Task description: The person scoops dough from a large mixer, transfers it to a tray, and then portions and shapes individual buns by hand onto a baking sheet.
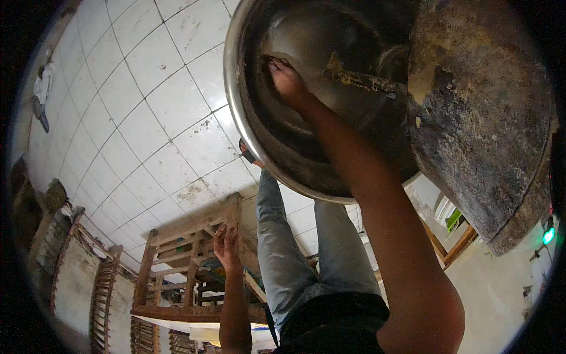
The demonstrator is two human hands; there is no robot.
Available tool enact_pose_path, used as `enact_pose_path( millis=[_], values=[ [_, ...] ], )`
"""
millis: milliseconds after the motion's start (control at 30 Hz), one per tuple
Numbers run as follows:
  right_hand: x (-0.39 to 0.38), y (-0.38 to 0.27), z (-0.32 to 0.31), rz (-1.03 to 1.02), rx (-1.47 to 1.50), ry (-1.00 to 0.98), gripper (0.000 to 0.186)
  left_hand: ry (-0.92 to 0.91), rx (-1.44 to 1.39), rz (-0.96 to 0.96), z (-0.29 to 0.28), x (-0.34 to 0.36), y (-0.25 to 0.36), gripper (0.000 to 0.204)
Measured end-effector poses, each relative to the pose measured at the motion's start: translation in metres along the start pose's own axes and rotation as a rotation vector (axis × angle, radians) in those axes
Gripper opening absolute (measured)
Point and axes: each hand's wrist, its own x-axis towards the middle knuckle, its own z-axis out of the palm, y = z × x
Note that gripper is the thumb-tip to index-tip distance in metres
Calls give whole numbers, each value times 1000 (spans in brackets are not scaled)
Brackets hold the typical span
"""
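A large round metal mixing bowl with a shiny rim fills the upper middle, dark inside. My right hand reaches into it, close to the inner left wall. Its fingers look curled and partly blurred; something dark shows at the fingertips, too unclear to name. Beside that hand, a mixing arm coated with yellowish residue juts into the bowl from the right. My left hand hangs low on the left, away from the bowl, with loosely parted fingers and nothing in them.
A big, worn, stained machine body overhangs the bowl's right side. White floor tiles with dirt marks spread to the left. A slatted wooden rack stands near my left forearm. A green light glows at the far right.
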Motion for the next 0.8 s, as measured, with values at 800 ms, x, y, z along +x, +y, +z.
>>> enact_pose_path(
  millis=[800],
  values=[
    [-121, 1, 16, -371, -253, -451, 44, 22, 38, 2, 23, -23, -23, 48]
  ],
)
